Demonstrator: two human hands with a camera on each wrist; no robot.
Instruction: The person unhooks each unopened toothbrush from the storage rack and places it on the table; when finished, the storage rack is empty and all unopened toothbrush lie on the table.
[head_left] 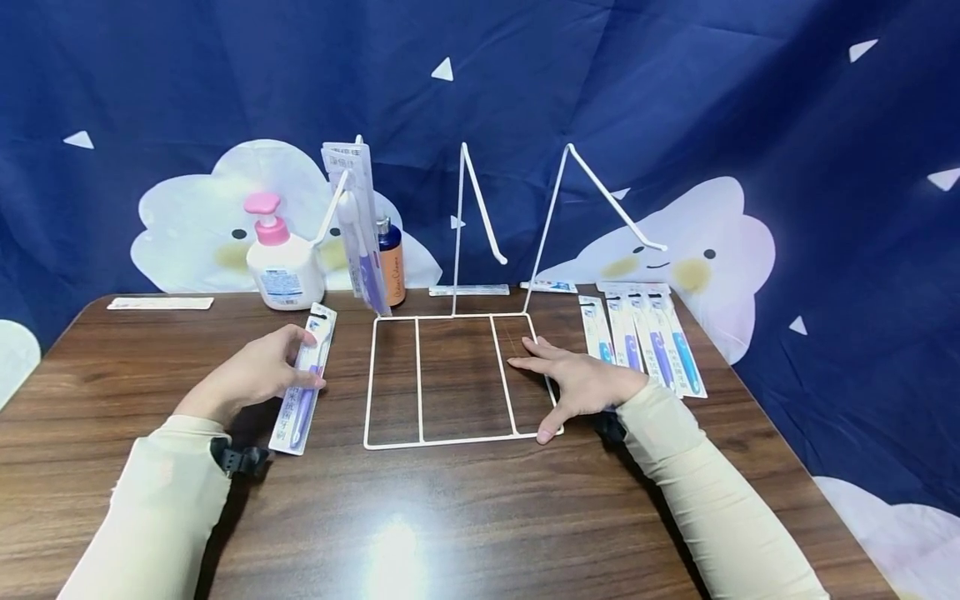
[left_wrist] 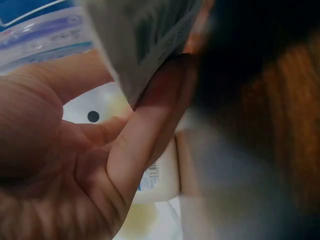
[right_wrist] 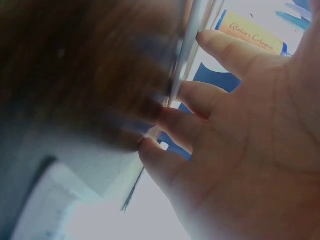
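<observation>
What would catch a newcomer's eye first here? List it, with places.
The white wire rack at the table's centre stands out, its three hooked arms rising toward the blue cloud-print backdrop; one packaged toothbrush already hangs on its left arm. The right hand lies flat on the rack's base, while the left hand grips another toothbrush pack. More packs lie in a row to the right.

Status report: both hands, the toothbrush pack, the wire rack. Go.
Left hand grips toothbrush pack, flat on table. Right hand open, pressing wire rack base. One pack hangs on left hook; other two hooks bare.
</observation>
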